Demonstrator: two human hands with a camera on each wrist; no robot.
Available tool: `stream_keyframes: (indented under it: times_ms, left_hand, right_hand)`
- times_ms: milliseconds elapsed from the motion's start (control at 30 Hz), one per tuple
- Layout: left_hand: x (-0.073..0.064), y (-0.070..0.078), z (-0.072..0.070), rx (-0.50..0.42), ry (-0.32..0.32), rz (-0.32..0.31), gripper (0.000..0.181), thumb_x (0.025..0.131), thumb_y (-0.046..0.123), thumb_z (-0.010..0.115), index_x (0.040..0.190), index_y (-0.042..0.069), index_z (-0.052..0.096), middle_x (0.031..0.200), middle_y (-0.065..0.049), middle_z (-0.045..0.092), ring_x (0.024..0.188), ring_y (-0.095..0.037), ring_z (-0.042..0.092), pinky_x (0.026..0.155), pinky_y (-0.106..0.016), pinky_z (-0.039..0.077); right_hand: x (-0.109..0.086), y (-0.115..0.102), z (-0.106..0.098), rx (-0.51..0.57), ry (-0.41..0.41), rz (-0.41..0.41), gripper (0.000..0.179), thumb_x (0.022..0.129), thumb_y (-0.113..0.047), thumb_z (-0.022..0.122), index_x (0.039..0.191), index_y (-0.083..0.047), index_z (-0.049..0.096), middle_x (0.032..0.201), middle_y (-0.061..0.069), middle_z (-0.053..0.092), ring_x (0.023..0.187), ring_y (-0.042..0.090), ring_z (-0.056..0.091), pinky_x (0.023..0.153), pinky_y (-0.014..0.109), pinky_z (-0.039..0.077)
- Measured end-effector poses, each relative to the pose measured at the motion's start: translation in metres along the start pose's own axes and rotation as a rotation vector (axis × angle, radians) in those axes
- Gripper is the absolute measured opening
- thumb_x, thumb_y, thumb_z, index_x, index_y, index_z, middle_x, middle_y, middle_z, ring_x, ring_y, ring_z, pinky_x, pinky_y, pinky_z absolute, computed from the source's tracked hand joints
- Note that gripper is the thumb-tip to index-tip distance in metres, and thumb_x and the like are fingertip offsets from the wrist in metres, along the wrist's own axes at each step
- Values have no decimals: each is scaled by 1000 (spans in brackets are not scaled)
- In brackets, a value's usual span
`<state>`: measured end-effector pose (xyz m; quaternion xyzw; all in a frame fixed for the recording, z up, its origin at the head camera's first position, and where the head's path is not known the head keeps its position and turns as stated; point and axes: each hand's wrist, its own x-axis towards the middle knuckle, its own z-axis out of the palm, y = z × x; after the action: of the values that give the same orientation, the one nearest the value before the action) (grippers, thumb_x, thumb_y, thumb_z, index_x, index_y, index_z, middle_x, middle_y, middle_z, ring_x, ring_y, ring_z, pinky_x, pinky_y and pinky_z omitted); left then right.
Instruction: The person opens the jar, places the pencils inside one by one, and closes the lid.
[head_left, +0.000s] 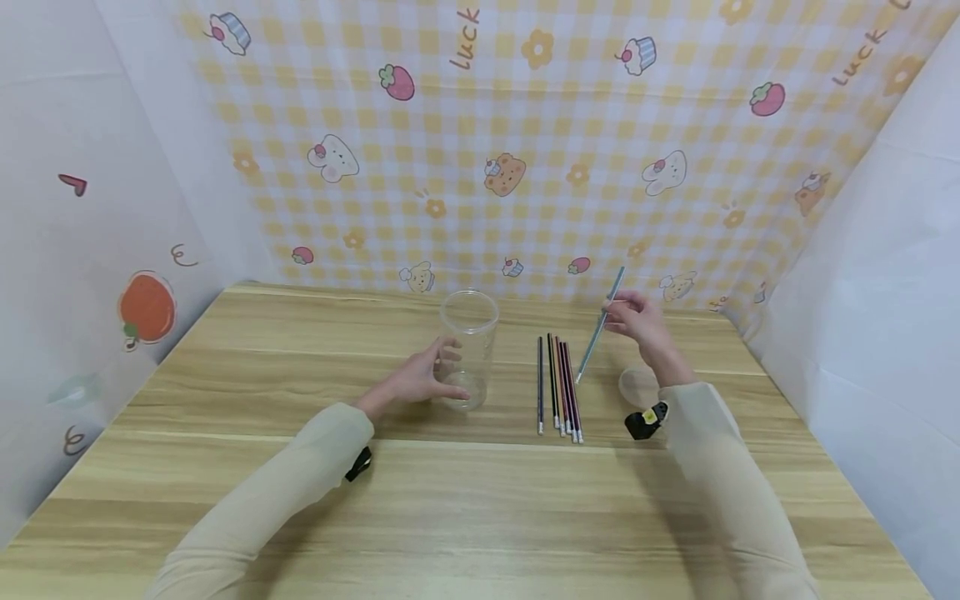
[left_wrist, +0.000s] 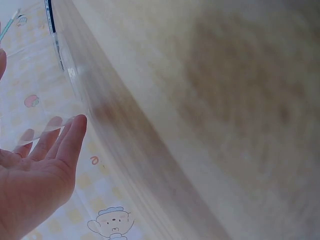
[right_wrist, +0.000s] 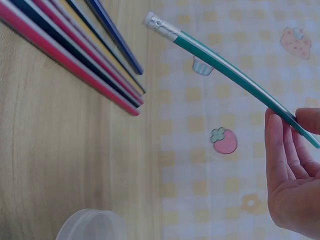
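Note:
A tall clear plastic cup [head_left: 472, 342] stands upright on the wooden table. My left hand [head_left: 423, 375] holds it low on its left side, thumb in front and fingers behind. In the left wrist view the fingers of this hand [left_wrist: 47, 165] lie against the cup's see-through wall. Higher up on the right, my right hand [head_left: 637, 321] pinches a green pencil [head_left: 600, 329] between thumb and fingers. The pencil slants, with its white eraser end pointing down and left. In the right wrist view this pencil [right_wrist: 225, 70] shows a silver ferrule and a pale stripe.
Several dark, red and yellow pencils [head_left: 566, 387] lie side by side between the hands, eraser ends toward me. One dark blue pencil [head_left: 540, 383] lies slightly apart on their left. A clear round plastic piece [head_left: 636, 386] sits below my right hand. A checked cloth [head_left: 465, 167] hangs behind the table.

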<state>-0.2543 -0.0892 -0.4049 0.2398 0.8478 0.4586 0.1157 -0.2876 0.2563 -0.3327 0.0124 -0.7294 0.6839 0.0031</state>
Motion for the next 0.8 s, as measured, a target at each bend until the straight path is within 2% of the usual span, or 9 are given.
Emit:
stream_keyframes:
  times_ms: [200,467,600,800]
  left_hand:
    - [0,-1,0,-4,1,-5,82,69,27,76,130,4,27,126,-18,44,113,-35,41,94,-47,32]
    - [-1,0,0,-23,2,-18,81,68,28,76,130,7,28,127,-17,43,114,-32,41,95,-47,31]
    - [-1,0,0,-38,1,-20,81,68,28,76,130,8,28,128,-18,42,115,-32,41,95,-47,30]
    - [-1,0,0,-38,-2,-20,81,68,28,76,130,7,28,128,-18,42,115,-31,41,95,-47,30]
  right_hand:
    - [-6,-6,2,40,9,-41,17,88,0,49,103,5,43,79,2,58,68,10,59,67,21,50]
    - [-12,-11,5,55,21,-50,13,90,-12,51,95,-3,44,81,4,60,69,11,60,68,23,50]
    - [-14,-15,7,24,22,-81,16,89,-15,52,97,-3,46,80,0,62,72,11,60,70,25,50]
    - [-20,-21,11,34,21,-122,21,87,-19,56,97,-3,48,82,2,63,73,12,61,71,25,50]
